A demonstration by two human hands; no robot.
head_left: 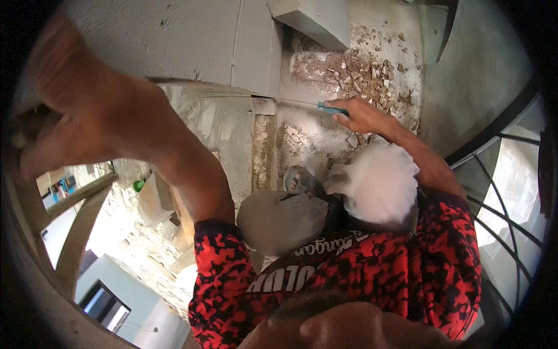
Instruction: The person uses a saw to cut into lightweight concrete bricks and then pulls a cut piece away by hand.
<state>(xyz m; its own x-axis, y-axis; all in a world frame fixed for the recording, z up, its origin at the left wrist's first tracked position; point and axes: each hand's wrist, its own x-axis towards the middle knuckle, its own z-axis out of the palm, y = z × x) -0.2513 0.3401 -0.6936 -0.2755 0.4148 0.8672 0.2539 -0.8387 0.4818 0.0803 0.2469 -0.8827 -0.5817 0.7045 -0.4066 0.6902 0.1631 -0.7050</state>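
Observation:
In my right hand (366,115) is a teal-handled tool (330,108), with fingers closed round its grip. A long thin strip, apparently its blade, runs left from the handle along the lower edge of the grey wall (192,41); I cannot make out its exact kind. My left hand (81,128) is raised at the far left, close to the camera and blurred. Its fingers curl at the picture's dark rim, and what they hold is hidden. Below my right wrist, a white rounded thing (381,183) with a scalloped edge lies over my right knee.
Broken rubble (372,78) lies on the floor beyond my right hand, below a jutting grey block (314,23). A curved black metal frame with bars (494,180) stands at the right. Wooden beams (81,200) frame an opening at the left, with a bright littered floor past them.

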